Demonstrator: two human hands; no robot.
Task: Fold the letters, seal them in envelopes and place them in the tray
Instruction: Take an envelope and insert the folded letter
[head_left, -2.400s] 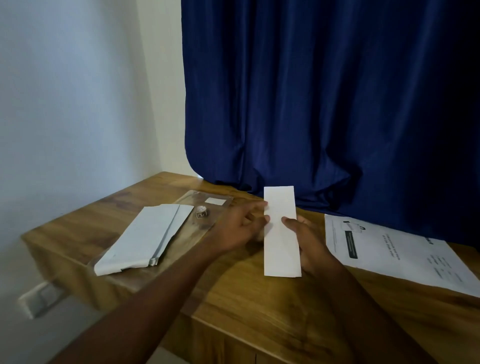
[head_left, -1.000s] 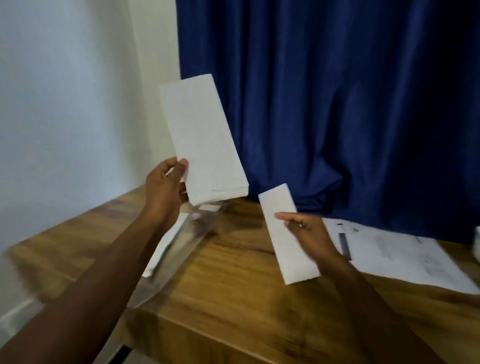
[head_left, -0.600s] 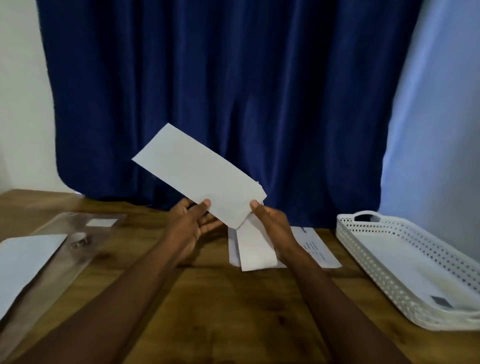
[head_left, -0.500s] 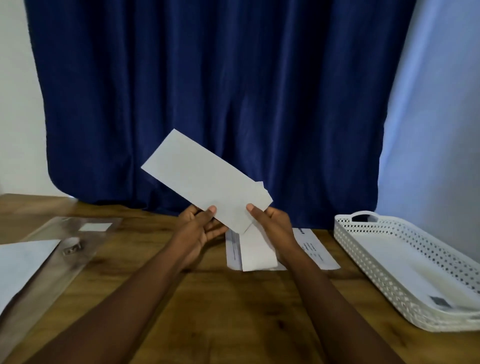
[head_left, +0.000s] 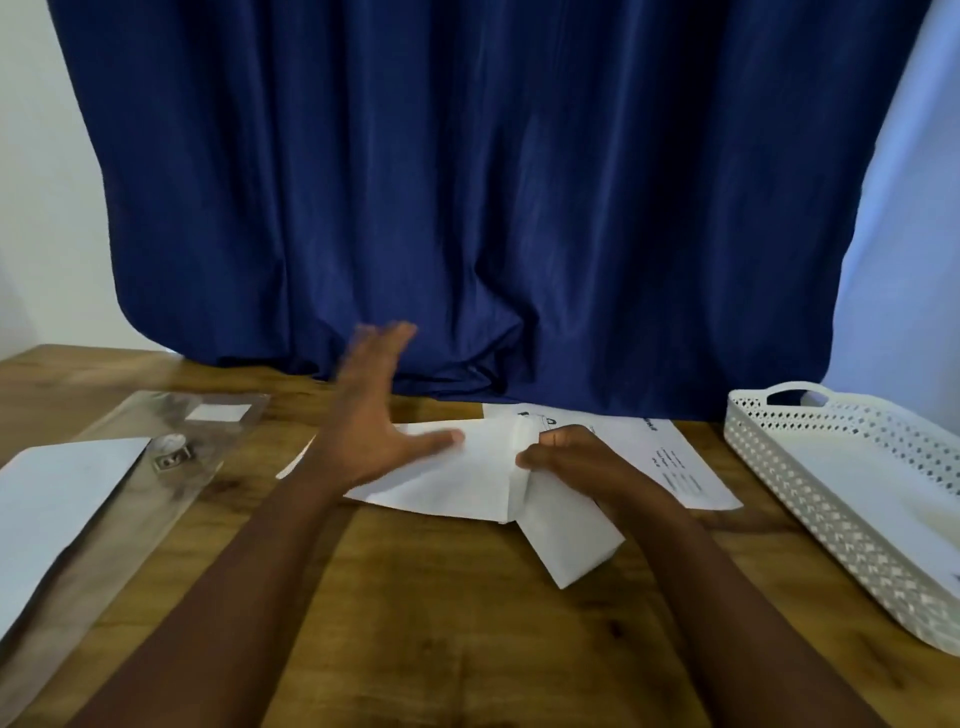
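On the desk (head_left: 415, 597), the envelope (head_left: 441, 483) now lies flat under the left hand's (head_left: 374, 421) spread fingers; the right hand (head_left: 571, 462) pinches the folded letter (head_left: 566, 540), ready for insertion.

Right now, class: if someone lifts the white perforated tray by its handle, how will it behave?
The tray probably stays stiff, its walls holding shape. It looks like light plastic full of holes. Its flat, low base likely won't tip.

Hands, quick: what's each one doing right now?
Left hand: open, fingers spread, thumb pressing the envelope on the table.
Right hand: closed, pinching the folded letter at the envelope's end.
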